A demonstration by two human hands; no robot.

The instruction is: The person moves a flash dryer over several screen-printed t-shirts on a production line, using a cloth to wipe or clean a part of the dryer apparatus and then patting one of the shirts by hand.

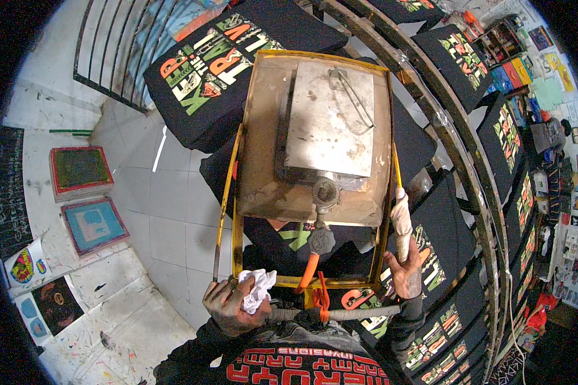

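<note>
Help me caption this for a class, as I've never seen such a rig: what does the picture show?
No robot: a person uses two bare hands. A wide camera on their head looks down, so straight edges bend. The left hand holds a white wad; the right hand is at the wrapped end of a yellow bar, its grip unclear. Ahead is a metal box on a brown panel in a yellow frame, an orange hose at its near side. Black printed fabrics lie beneath and around.
</note>
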